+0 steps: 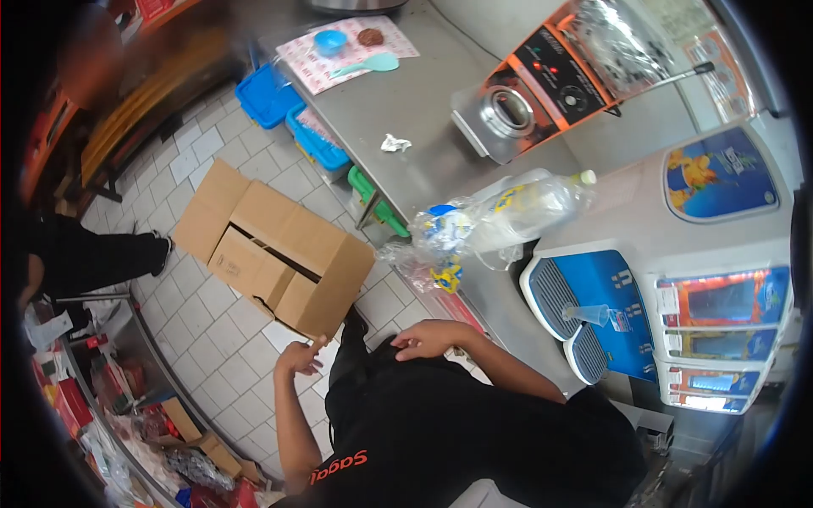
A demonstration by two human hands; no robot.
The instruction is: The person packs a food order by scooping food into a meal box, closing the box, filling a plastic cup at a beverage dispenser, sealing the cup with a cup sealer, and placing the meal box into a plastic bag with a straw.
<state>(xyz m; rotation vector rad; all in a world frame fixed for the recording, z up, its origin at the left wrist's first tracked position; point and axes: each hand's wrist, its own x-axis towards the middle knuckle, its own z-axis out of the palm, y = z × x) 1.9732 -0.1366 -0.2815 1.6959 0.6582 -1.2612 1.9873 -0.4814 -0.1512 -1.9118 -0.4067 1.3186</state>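
Both of my hands hang low in front of my dark shirt. My left hand is over the tiled floor, near the lower edge of a cardboard box; its fingers are apart and hold nothing. Beside my dark trousers, my right hand has loosely curled fingers, with nothing visible in them. The box stands on the floor with its top flaps folded over, a dark gap between them. On the steel counter's corner lie clear plastic bottles and crumpled plastic wrapping.
A sealing machine stands on the steel counter, near a printed sheet with a blue bowl and spoon. A drink dispenser is at right. Another person stands at left by a cluttered shelf.
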